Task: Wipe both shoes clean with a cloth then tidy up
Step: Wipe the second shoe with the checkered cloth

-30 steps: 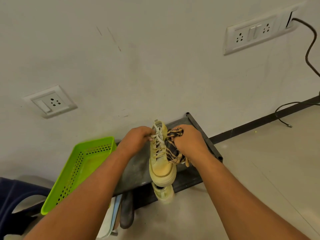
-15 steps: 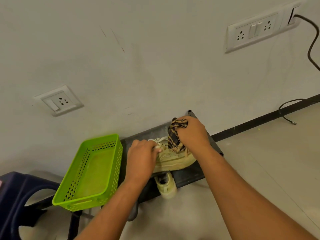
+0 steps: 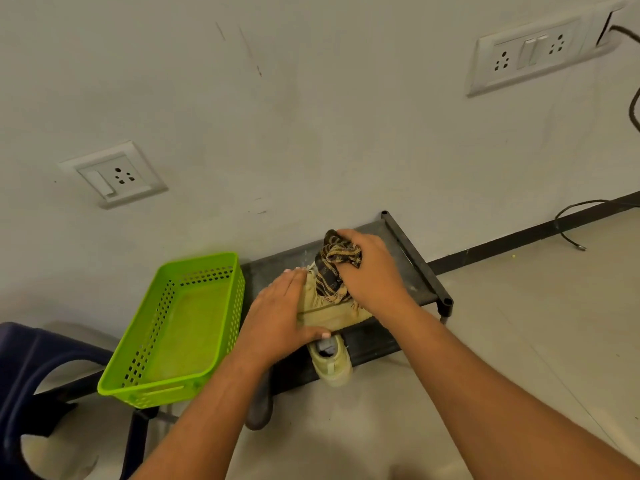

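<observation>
Pale wall at the back, tiled floor to the right. Low black shoe rack stands against the wall. Lime-green perforated basket sits at the rack's left end, nothing in it. Dark blue plastic stool is at the bottom-left corner. Tan sneaker lies on its side on the rack's top shelf. Second tan sneaker is on the shelf below, poking out toward the camera. Left hand lies flat on the top sneaker's left end with fingers straight and thumb along the sole edge, pressing rather than gripping. Right hand has its fingers curled round a bunched brown-and-black checked cloth and presses it onto the sneaker's upper. Dark footwear sticks out under the rack; can't tell what type. Wall sockets: single on the left, double top right. Loose black cable lies on the floor at right.
</observation>
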